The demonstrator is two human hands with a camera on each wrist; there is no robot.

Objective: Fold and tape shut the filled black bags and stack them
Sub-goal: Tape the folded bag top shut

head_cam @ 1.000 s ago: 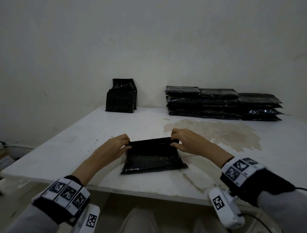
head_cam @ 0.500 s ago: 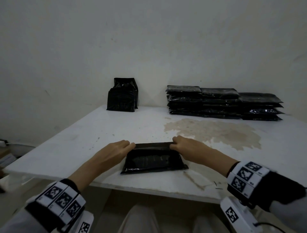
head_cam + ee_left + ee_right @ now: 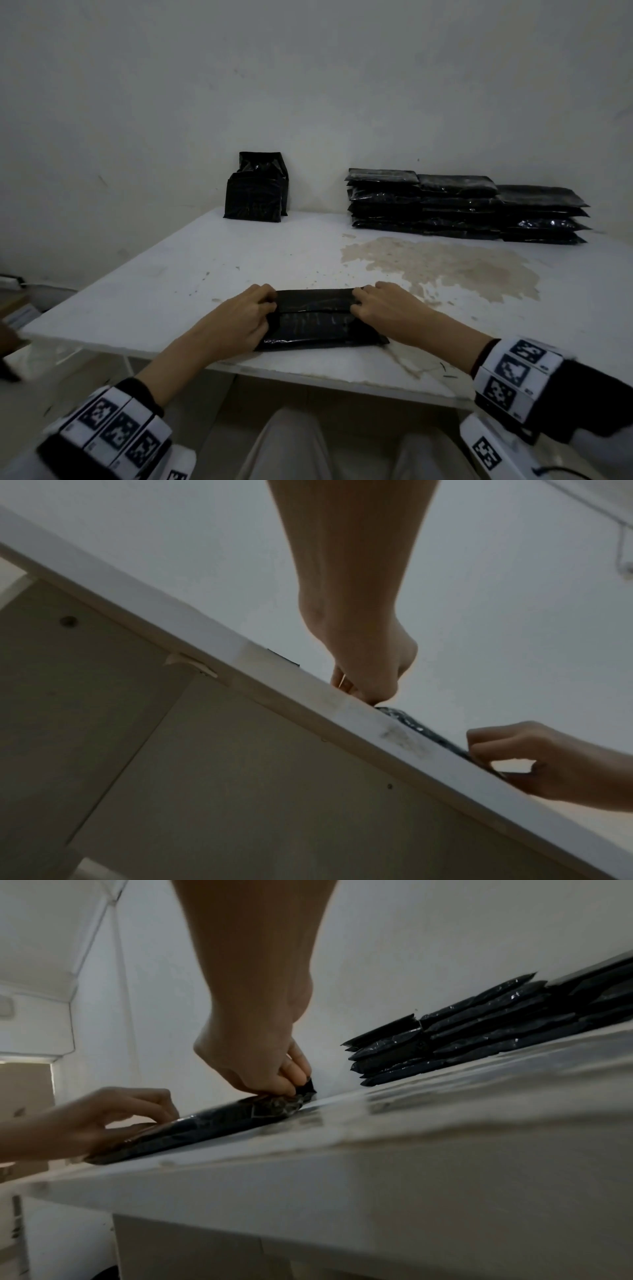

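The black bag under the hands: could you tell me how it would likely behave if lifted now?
The black bag would probably sag, since its glossy film creases. Its folded flap would likely spring open: no tape shows, and the left hand and right hand pinch it down.

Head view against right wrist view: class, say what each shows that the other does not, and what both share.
Head only: upright bags at the far left, the brown stain, both wrist bands. Right wrist only: the table's underside. Both: left hand and right hand pinching the folded bag, and the flat stack.
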